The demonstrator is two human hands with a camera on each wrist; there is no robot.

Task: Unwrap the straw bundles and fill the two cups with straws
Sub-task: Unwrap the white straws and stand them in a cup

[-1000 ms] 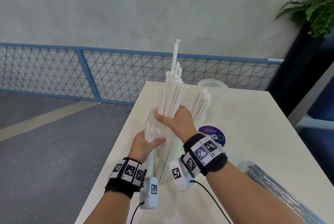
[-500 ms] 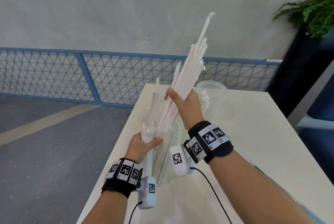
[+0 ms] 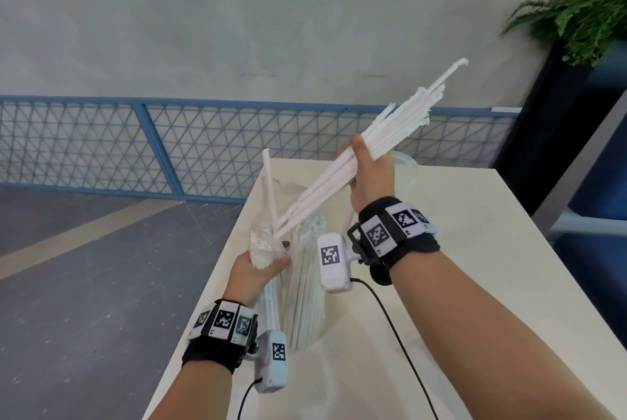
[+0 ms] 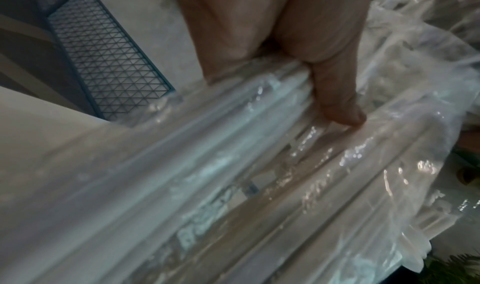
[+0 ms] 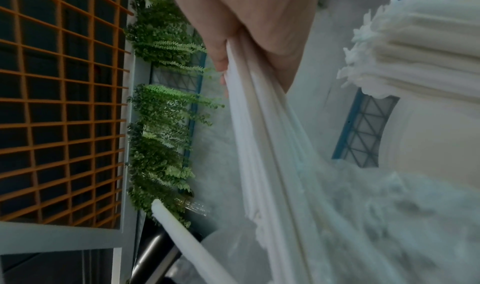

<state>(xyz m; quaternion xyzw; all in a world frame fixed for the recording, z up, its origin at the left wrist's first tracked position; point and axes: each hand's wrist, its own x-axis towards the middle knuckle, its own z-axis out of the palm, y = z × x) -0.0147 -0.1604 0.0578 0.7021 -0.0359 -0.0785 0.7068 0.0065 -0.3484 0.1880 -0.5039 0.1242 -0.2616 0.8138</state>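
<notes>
My right hand [image 3: 368, 168] grips a handful of white paper-wrapped straws [image 3: 400, 121], tilted up to the right, their lower ends just out of the clear plastic wrapper [image 3: 263, 243]. My left hand [image 3: 258, 267] holds that wrapper, crumpled around a few remaining straws [image 3: 269, 182], one sticking upright. In the left wrist view my thumb [image 4: 337, 103] presses on the glossy wrapper [image 4: 259, 175]. The right wrist view shows my fingers [image 5: 221, 60] curled round the straws [image 5: 259, 144]. A clear cup [image 3: 305, 301] full of straws stands between my wrists. A second clear cup [image 3: 405, 168] sits behind my right hand.
The cream table [image 3: 475, 267] has its left edge just beside my left hand, with grey floor below. A blue mesh fence [image 3: 101, 144] runs behind. A fern in a dark planter [image 3: 583, 12] stands at the far right.
My right hand has pulled the handful of straws up and to the right, out of the wrapper, tilting them from upright to slanted. My left hand stays low, holding the wrapper.
</notes>
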